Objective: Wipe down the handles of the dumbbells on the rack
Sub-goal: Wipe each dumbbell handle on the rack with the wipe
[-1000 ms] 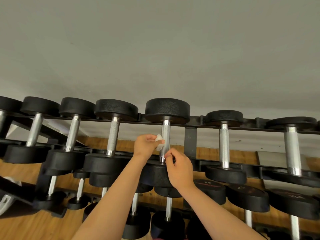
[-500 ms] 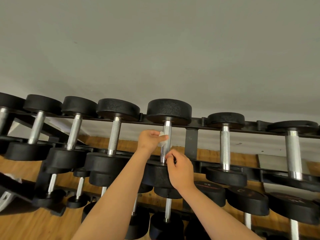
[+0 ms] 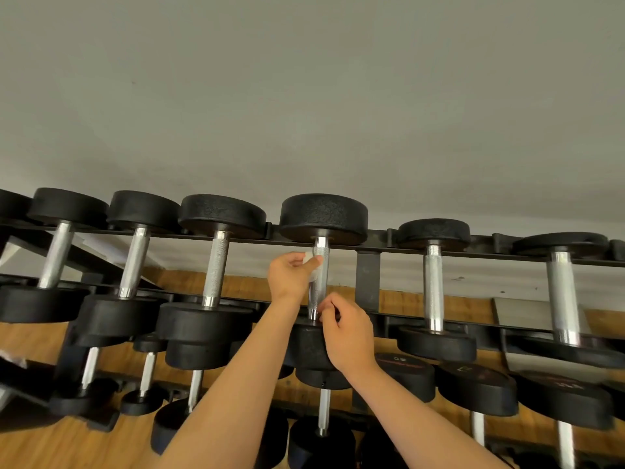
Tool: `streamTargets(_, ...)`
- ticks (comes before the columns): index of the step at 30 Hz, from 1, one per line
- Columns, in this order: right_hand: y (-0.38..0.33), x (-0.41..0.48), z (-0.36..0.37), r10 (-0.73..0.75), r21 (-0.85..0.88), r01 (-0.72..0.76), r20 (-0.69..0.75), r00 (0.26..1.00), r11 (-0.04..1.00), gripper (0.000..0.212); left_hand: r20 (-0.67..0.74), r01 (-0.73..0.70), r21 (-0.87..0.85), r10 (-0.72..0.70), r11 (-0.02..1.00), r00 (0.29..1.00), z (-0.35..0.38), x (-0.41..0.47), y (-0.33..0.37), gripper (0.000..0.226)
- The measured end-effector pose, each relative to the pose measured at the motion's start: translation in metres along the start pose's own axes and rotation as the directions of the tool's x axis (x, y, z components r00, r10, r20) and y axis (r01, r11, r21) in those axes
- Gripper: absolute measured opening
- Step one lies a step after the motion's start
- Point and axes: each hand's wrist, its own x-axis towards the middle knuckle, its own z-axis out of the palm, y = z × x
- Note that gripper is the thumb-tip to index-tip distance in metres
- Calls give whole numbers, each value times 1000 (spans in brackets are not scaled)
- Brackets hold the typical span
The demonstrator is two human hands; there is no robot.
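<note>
Far L of the top row, the left dumbbells [image 3: 216, 214] sit w/ bare knurled bars, no hand on them. At centre, L hand [image 3: 291, 275] pinches a small white wipe [image 3: 310, 262] btwn thumb & fingers. It presses the wipe on the 9 o'clock side of the centre handle [image 3: 319, 289], near its 12 o'clock end, just under the upper head [image 3: 324, 214]. R hand [image 3: 346, 336] is at the handle's 6 o'clock end, fingers curled, tips pinching the steel just above the lower head [image 3: 309, 346]. At 3 o'clock of the handle is the rack [image 3: 368, 275] upright, then the right dumbbells [image 3: 433, 286], well apart from both hands. Risks, as I judge: the wipe is tiny & bunched, so it prob covers one side per pass. The 3 o'clock & back faces could get missed unless the bar is turned. Knurling may snag & shred it, or it slips from the pinch & drops to the lower rows. Turning the bar too hard could roll the dumbbell & nip fingers vs the head
</note>
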Motion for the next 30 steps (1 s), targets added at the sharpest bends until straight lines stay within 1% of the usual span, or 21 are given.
streamTargets(1, 0, 0, 0, -1, -3, 1, 1, 1000, 1000, 22, 20, 7, -1, -7, 1000, 1000, 1, 0, 4, 30)
streamTargets(3, 1, 0, 0, -2, -2, 2, 2, 1000, 1000, 22, 34, 3, -3, -3, 1000, 999, 4, 2, 7, 28)
streamTargets(6, 1, 0, 0, -5, 4, 5, 3, 1000, 1000, 22, -26, -23, 5, 23, 1000, 999, 3, 0, 1, 19)
streamTargets(8, 1, 0, 0, -8, 5, 8, -3, 1000, 1000, 22, -41, -32, 14, 33, 999, 999, 1, -1, -4, 18)
streamTargets(13, 0, 0, 0, -11, 8, 11, -3, 1000, 1000, 22, 61, -51, 31, 49, 998, 997, -2, 1, 2, 28)
streamTargets(15, 1, 0, 0, -9, 8, 9, -5, 1000, 1000, 22, 58, -43, 46, 40, 998, 998, -1, 2, 5, 25)
streamTargets(19, 2, 0, 1, -8, 10, 8, -1, 1000, 1000, 22, 3, -46, 75, 46, 996, 999, -5, 0, -5, 15)
streamTargets(22, 2, 1, 1, -7, 0, 7, 7, 1000, 1000, 22, 24, -59, 81, 57, 995, 998, -5, 2, -1, 13)
streamTargets(24, 2, 1, 1, -2, 1, 2, 9, 1000, 1000, 22, 31, -96, 66, 94, 993, 995, -1, 1, 5, 22)
streamTargets(27, 1, 0, 1, -7, 6, 7, 6, 1000, 1000, 23, -27, -111, 6, 111, 994, 993, 4, -4, 6, 38)
streamTargets(28, 1, 0, 1, -10, 9, 10, 6, 1000, 1000, 23, -41, -109, -27, 108, 994, 993, 3, -6, 4, 38)
streamTargets(30, 0, 0, 0, -13, 11, 13, 7, 1000, 1000, 23, -35, -108, -68, 106, 992, 994, 1, -9, 2, 29)
